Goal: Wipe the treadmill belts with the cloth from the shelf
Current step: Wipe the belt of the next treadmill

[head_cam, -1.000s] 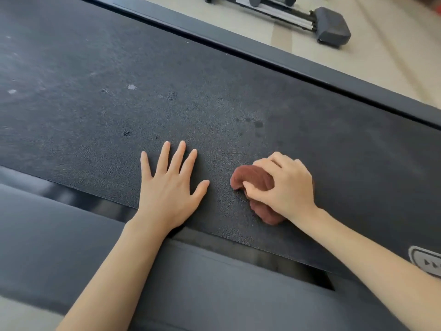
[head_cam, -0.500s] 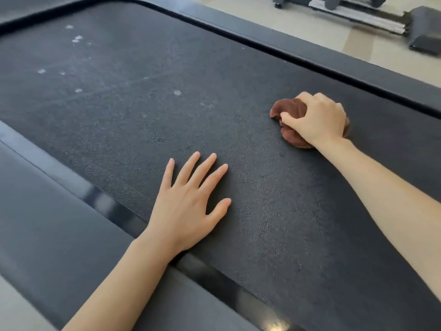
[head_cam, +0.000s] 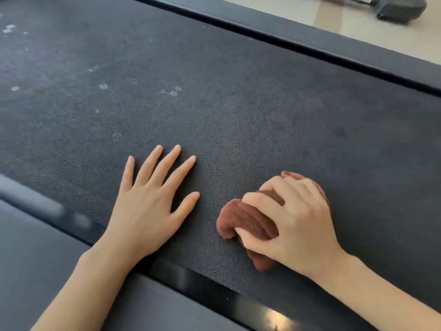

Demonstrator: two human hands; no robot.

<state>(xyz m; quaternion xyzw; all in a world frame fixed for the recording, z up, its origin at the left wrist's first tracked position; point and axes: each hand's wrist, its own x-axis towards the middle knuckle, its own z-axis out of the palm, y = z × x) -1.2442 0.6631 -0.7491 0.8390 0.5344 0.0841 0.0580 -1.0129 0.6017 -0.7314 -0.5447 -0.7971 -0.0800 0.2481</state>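
A dark treadmill belt point(head_cam: 238, 108) is seen from above, crossing the view diagonally. The left hand point(head_cam: 148, 206) is laid flat on it near the closer edge, fingers point(head_cam: 167, 166) straight and spread, nothing held. Near it, on the right, a bunched brown cloth point(head_cam: 243, 218) is gripped by the right hand point(head_cam: 296, 223) with curled fingers and pressed to the belt. Pale spots point(head_cam: 172, 92) are scattered farther up, well apart from the cloth.
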